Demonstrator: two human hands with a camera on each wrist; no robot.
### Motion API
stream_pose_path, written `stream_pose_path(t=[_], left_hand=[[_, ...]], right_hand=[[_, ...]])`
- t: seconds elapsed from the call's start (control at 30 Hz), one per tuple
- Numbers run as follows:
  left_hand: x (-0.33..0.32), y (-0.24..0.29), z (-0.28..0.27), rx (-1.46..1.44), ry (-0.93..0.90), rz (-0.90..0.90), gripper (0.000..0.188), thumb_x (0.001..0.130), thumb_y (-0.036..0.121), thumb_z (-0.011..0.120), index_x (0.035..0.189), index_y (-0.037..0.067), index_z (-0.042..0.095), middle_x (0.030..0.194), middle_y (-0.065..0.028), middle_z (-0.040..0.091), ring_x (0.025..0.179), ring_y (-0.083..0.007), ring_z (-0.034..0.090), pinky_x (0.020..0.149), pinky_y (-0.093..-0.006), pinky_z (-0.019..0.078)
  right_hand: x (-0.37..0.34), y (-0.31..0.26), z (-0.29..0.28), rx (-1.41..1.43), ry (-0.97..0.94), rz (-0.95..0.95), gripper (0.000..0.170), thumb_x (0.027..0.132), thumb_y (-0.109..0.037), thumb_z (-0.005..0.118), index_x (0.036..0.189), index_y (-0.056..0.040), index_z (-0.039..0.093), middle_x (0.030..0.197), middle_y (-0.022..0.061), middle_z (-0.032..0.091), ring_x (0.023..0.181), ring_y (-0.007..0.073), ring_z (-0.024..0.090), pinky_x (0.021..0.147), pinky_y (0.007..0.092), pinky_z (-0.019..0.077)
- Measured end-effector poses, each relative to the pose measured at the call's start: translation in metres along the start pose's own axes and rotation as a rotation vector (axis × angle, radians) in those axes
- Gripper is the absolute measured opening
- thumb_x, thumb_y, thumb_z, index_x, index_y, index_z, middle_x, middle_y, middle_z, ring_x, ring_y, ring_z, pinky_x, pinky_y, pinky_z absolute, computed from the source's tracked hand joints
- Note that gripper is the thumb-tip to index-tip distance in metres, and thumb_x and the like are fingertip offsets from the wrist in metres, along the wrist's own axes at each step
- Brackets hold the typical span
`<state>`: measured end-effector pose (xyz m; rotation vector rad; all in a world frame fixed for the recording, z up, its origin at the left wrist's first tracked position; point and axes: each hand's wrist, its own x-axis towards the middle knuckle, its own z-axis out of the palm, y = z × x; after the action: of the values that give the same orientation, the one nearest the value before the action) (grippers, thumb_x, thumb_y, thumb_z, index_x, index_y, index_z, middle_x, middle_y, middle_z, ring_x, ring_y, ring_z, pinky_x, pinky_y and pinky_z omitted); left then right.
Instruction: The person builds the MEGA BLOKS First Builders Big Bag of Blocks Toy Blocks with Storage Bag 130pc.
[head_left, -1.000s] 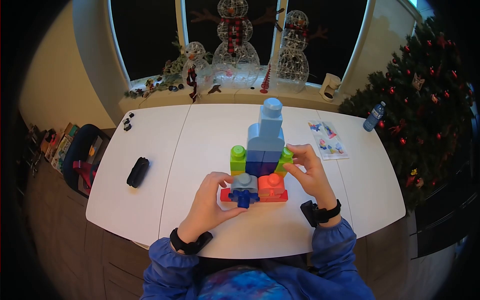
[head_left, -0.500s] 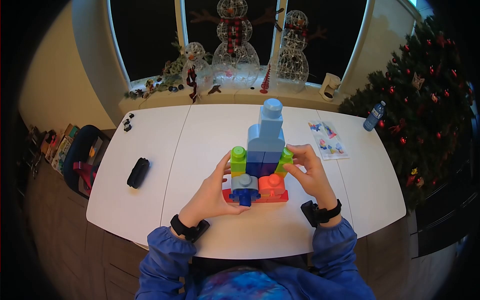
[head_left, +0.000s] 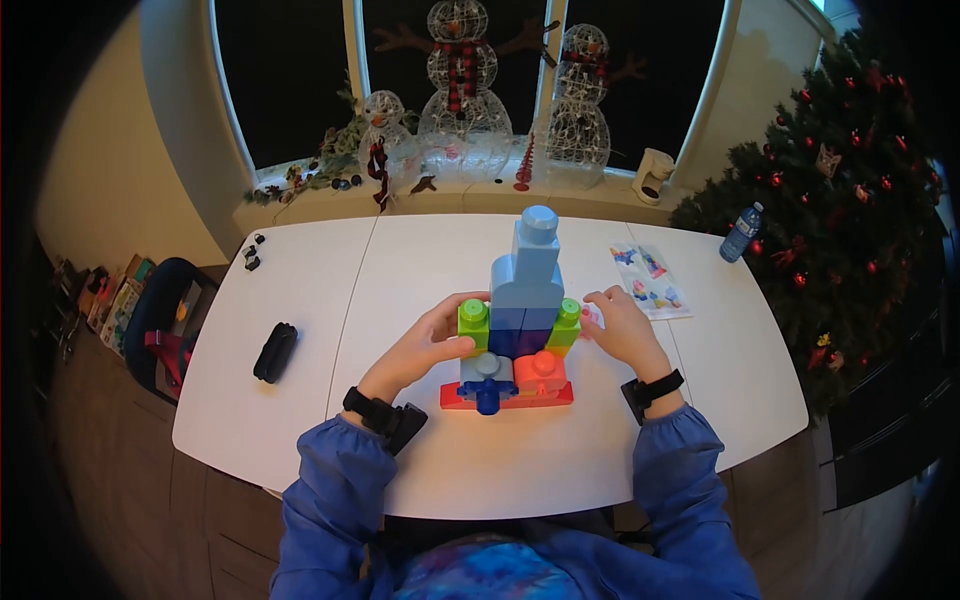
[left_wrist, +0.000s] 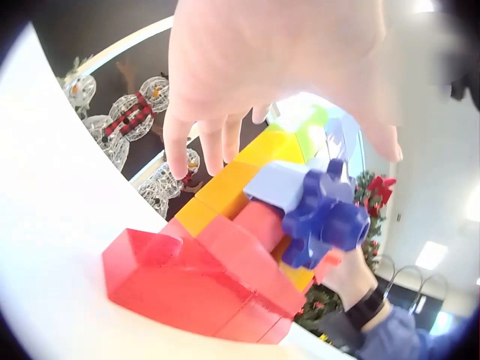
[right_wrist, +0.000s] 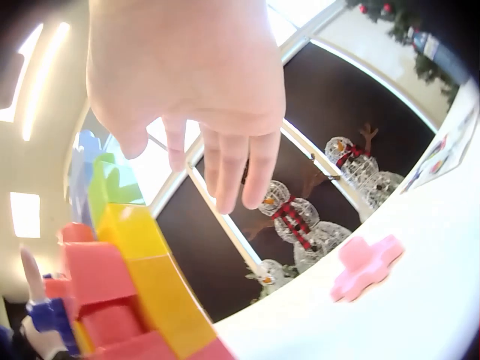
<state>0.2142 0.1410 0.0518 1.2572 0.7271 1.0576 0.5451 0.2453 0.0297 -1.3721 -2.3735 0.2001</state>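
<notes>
A block structure stands upright, with a red base, a light blue tower, green blocks on both sides, and a grey block beside a coral block. A dark blue gear projects from its front. Around the left green block is my left hand, thumb in front and fingers partly hidden behind; in the left wrist view they look fairly straight. My right hand is apart from the structure, fingers loosely extended and empty, beside a pink gear-shaped piece lying on the table.
A picture sheet lies at the back right of the white table, near a water bottle. At the left are a black case and small dark items. Wire snowmen and a decorated tree stand beyond.
My right hand has left the right green block and moved right, above the pink piece. My left hand has risen from the structure's lower front to the left green block.
</notes>
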Motion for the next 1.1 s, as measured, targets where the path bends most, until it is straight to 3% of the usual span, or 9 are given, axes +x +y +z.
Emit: stream_pose_path(t=[0.07,0.27,0.37,0.47,0.53,0.67,0.77,0.8,1.1], left_hand=[[0.007,-0.003,0.001,0.073,-0.002,-0.048,0.076,0.086,0.019,0.084,0.151,0.003,0.046,0.135,-0.0095,0.062,0.124,-0.0190,0.059,0.107,-0.0349,0.0475],[0.022,-0.012,0.003,0.192,-0.080,-0.020,0.057,0.085,0.013,0.084,0.135,0.000,0.061,0.121,-0.0056,0.070,0.108,-0.0145,0.063,0.099,-0.0310,0.0497],[0.022,-0.011,0.006,0.161,-0.073,-0.022,0.055,0.085,0.012,0.084,0.133,0.000,0.063,0.120,-0.0054,0.071,0.107,-0.0142,0.063,0.098,-0.0307,0.0496],[0.022,-0.012,0.005,0.159,-0.075,-0.030,0.054,0.085,0.013,0.084,0.133,0.000,0.063,0.120,-0.0051,0.070,0.107,-0.0142,0.062,0.098,-0.0311,0.0494],[0.023,-0.013,0.004,0.152,-0.084,-0.028,0.054,0.085,0.013,0.083,0.133,0.000,0.063,0.121,-0.0050,0.070,0.108,-0.0142,0.062,0.099,-0.0314,0.0491],[0.023,-0.014,0.004,0.119,-0.095,-0.015,0.054,0.086,0.014,0.083,0.134,0.000,0.062,0.122,-0.0052,0.070,0.109,-0.0142,0.061,0.100,-0.0316,0.0484],[0.022,-0.014,0.003,0.110,-0.100,-0.026,0.054,0.087,0.014,0.082,0.135,0.000,0.062,0.124,-0.0054,0.069,0.111,-0.0142,0.061,0.100,-0.0316,0.0479],[0.022,-0.014,0.003,0.109,-0.103,-0.030,0.055,0.087,0.014,0.082,0.135,0.000,0.061,0.124,-0.0055,0.069,0.111,-0.0142,0.061,0.101,-0.0316,0.0478],[0.024,-0.018,-0.001,0.125,-0.121,-0.030,0.053,0.087,0.015,0.082,0.134,0.000,0.063,0.122,-0.0046,0.070,0.109,-0.0138,0.062,0.099,-0.0310,0.0486]], right_hand=[[0.005,0.001,0.008,-0.120,-0.054,0.077,0.028,0.091,-0.022,0.072,0.116,-0.0077,0.069,0.108,0.0176,0.066,0.104,0.0366,0.066,0.086,0.0420,0.0539],[0.004,0.013,0.015,0.054,0.032,0.032,0.027,0.083,-0.022,0.079,0.100,-0.0055,0.065,0.079,0.0140,0.068,0.076,0.0354,0.068,0.069,0.0415,0.0531],[-0.025,-0.034,-0.042,0.184,0.057,0.085,0.030,0.080,-0.022,0.082,0.094,-0.0045,0.062,0.086,0.0166,0.073,0.077,0.0365,0.071,0.068,0.0426,0.0566],[-0.061,-0.058,-0.059,0.328,0.186,0.038,0.031,0.076,-0.015,0.085,0.092,-0.0037,0.060,0.081,0.0143,0.071,0.070,0.0313,0.070,0.062,0.0377,0.0551],[-0.086,-0.079,-0.069,0.369,0.161,-0.029,0.030,0.076,-0.011,0.084,0.092,-0.0043,0.060,0.079,0.0121,0.070,0.067,0.0277,0.069,0.061,0.0353,0.0550],[-0.105,-0.111,-0.052,0.401,0.190,-0.310,0.026,0.077,-0.006,0.081,0.092,-0.0074,0.060,0.079,0.0078,0.068,0.069,0.0245,0.069,0.062,0.0336,0.0555],[-0.102,-0.121,-0.033,0.308,0.254,-0.419,0.025,0.076,-0.004,0.078,0.091,-0.0094,0.059,0.082,0.0066,0.067,0.074,0.0251,0.070,0.062,0.0346,0.0558],[-0.101,-0.119,-0.025,0.272,0.246,-0.429,0.026,0.075,-0.004,0.079,0.090,-0.0102,0.058,0.085,0.0063,0.066,0.078,0.0256,0.070,0.062,0.0362,0.0555],[-0.100,-0.128,-0.014,0.197,0.315,-0.382,0.026,0.076,-0.008,0.078,0.085,-0.0084,0.053,0.079,0.0079,0.059,0.071,0.0266,0.065,0.057,0.0386,0.0525]])
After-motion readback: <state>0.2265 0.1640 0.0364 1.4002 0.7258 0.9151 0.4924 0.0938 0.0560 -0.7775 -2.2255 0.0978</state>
